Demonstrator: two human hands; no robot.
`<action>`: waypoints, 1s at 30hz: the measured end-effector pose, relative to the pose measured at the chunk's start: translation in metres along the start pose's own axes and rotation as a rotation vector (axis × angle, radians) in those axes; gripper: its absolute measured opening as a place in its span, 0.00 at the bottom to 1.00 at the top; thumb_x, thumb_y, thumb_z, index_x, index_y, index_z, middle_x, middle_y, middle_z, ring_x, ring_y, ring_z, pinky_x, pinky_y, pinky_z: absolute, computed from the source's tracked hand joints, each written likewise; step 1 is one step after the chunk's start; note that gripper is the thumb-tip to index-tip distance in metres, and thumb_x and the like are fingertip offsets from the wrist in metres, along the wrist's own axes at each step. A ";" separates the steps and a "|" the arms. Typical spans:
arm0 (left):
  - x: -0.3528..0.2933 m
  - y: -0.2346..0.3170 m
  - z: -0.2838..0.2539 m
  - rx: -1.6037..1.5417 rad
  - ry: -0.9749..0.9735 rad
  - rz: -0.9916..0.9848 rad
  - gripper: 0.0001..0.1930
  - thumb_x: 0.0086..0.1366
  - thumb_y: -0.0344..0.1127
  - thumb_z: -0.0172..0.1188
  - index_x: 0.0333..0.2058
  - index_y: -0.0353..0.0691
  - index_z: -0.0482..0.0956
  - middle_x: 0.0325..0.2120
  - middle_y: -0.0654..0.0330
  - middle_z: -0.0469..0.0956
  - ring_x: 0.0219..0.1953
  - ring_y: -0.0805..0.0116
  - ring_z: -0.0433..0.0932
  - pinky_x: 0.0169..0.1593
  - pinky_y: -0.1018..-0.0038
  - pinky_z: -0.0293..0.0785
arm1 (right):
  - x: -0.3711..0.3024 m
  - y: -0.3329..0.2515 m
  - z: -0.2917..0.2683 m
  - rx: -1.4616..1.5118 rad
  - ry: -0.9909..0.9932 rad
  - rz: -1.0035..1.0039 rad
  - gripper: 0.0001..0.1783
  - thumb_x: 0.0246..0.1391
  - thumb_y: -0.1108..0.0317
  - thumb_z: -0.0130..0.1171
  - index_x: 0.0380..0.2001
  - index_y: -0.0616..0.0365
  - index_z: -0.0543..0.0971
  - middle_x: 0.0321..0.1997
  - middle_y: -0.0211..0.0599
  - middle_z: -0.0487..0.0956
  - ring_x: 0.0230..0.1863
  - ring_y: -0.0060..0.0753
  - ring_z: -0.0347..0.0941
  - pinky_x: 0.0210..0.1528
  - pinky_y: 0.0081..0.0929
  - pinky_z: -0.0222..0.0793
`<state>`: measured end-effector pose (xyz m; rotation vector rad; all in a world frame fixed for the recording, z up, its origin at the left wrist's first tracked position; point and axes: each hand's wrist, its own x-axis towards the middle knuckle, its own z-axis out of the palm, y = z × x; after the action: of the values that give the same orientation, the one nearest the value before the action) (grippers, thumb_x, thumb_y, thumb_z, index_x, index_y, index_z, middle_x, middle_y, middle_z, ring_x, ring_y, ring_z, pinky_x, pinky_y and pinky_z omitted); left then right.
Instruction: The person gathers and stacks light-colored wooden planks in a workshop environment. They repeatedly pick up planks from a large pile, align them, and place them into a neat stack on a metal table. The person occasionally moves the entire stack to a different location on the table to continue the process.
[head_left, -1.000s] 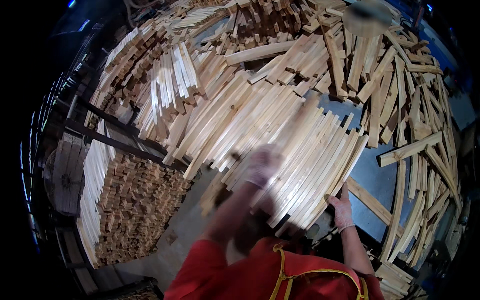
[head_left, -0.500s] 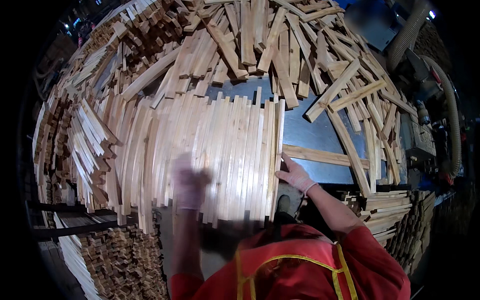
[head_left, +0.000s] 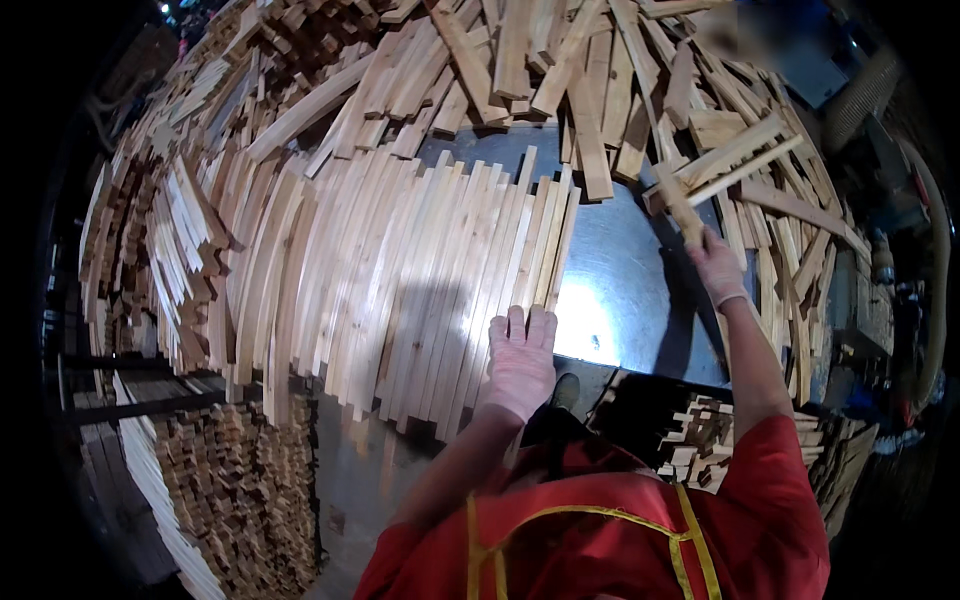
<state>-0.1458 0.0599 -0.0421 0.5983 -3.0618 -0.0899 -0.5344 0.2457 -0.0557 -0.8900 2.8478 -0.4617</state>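
Observation:
A row of pale wooden strips (head_left: 400,270) lies side by side on the blue metal table. My left hand (head_left: 520,372), in a light glove, rests on the near ends of the strips at the row's right side, its fingers stretched out and holding nothing. Out to the right, my right hand (head_left: 718,266), gloved too, is closed around the near end of a wooden strip (head_left: 680,206). That strip points away from me, toward a heap of loose wooden pieces (head_left: 730,160). Its far end overlaps the heap, so I cannot tell whether it touches.
Bare blue tabletop (head_left: 625,250) shows between row and heap. More loose boards (head_left: 590,90) lie across the far side. Stacked strips (head_left: 240,490) stand below left, and another stack (head_left: 700,440) below right. A ribbed hose (head_left: 935,270) hangs at the far right.
My left hand has moved right, from mid-row to the row's right end. My right hand has left the row's edge and gripped a strip farther right. The piece lying across the blue tabletop is gone.

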 end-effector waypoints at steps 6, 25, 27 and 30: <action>0.000 -0.025 -0.005 -0.240 0.083 0.030 0.35 0.62 0.53 0.67 0.64 0.41 0.73 0.62 0.55 0.71 0.67 0.53 0.67 0.72 0.53 0.60 | -0.039 -0.039 0.028 0.960 -0.111 0.177 0.37 0.75 0.40 0.55 0.64 0.67 0.77 0.50 0.39 0.84 0.50 0.36 0.80 0.58 0.36 0.75; -0.231 -0.159 0.067 -2.203 0.464 -1.335 0.24 0.73 0.55 0.67 0.59 0.48 0.82 0.58 0.58 0.83 0.59 0.56 0.81 0.63 0.59 0.75 | -0.172 -0.198 0.139 0.786 -0.310 0.018 0.40 0.66 0.55 0.63 0.75 0.64 0.67 0.67 0.57 0.81 0.67 0.52 0.77 0.70 0.39 0.69; -0.214 -0.160 0.087 -2.355 0.569 -1.344 0.26 0.74 0.57 0.64 0.64 0.53 0.78 0.61 0.62 0.81 0.63 0.55 0.78 0.64 0.49 0.75 | -0.169 -0.200 0.138 0.739 -0.318 -0.011 0.38 0.67 0.57 0.61 0.75 0.64 0.67 0.68 0.54 0.80 0.68 0.49 0.77 0.71 0.38 0.68; -0.209 -0.143 0.056 -2.336 0.563 -1.439 0.36 0.76 0.60 0.59 0.71 0.39 0.68 0.68 0.54 0.74 0.70 0.56 0.71 0.72 0.58 0.66 | -0.171 -0.209 0.118 0.557 -0.330 -0.020 0.37 0.68 0.55 0.59 0.74 0.62 0.68 0.65 0.57 0.82 0.67 0.52 0.78 0.70 0.38 0.69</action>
<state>0.0999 0.0097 -0.1084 1.3708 -0.1140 -2.0269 -0.2584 0.1511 -0.0951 -0.7897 2.2363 -0.9480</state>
